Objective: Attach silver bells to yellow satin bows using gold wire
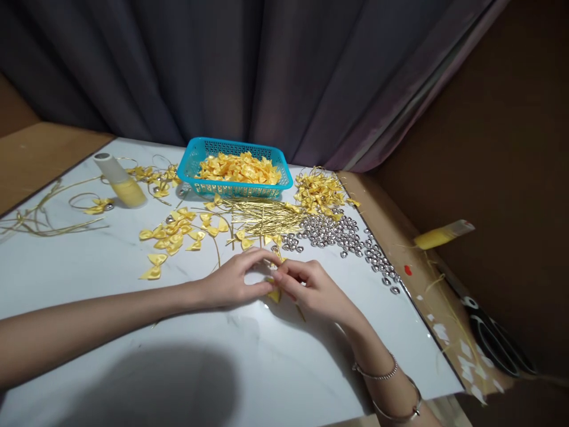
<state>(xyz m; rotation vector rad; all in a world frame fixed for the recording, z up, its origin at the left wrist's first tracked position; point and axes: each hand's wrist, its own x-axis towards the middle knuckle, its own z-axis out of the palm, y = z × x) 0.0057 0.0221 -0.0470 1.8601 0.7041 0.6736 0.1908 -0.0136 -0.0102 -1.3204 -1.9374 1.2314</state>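
Note:
Near the middle of the white board, my left hand (242, 277) curves its thumb and forefinger around a yellow ribbon bow (274, 292), with the thumb on its edge. My right hand (309, 287) meets it from the right, thumb and forefinger pinched on a thin gold cord (301, 312) that pokes out below. Fingers partly cover the bow and the cord. Just beyond my hands lie a bundle of gold cords (262, 216), a heap of silver beads (331, 231) and loose yellow bows (175, 231).
A blue basket (235, 191) of yellow bows stands at the back. Bows with cords pile up right of it (320, 190). A glue bottle (122, 182) stands at left; another yellow bottle (444, 233) and black scissors (498, 344) lie at right. A curtain (249, 71) hangs behind.

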